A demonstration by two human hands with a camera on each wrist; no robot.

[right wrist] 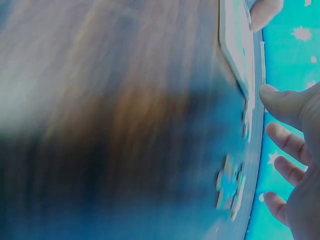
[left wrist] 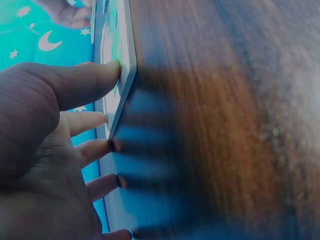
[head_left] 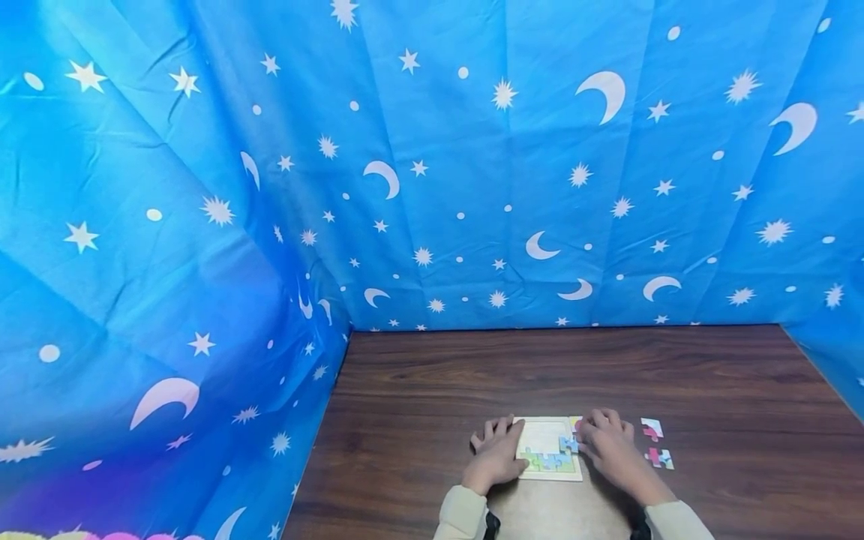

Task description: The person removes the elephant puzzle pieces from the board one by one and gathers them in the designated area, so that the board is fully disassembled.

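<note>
A wooden puzzle tray [head_left: 547, 475] with a pale frame lies on the table, several green and blue pieces [head_left: 545, 461] along its near side. My left hand [head_left: 496, 454] rests over the tray's left edge; in the left wrist view the thumb [left wrist: 95, 82] presses the rim while the other fingers spread towards the table. At the tray's right edge, my right hand [head_left: 610, 450] pinches a blue puzzle piece [head_left: 569, 444] that overlaps the frame. The right wrist view shows a thin pale edge of this piece [right wrist: 262, 62] at the thumb tip, the index finger hidden.
Two loose puzzle pieces with red parts, one farther [head_left: 652, 429] and one nearer [head_left: 659, 458], lie right of my right hand. Another piece [head_left: 576, 424] sits by the tray's far right corner. Blue star-and-moon cloth [head_left: 472, 247] hangs behind the dark wooden table [head_left: 418, 390].
</note>
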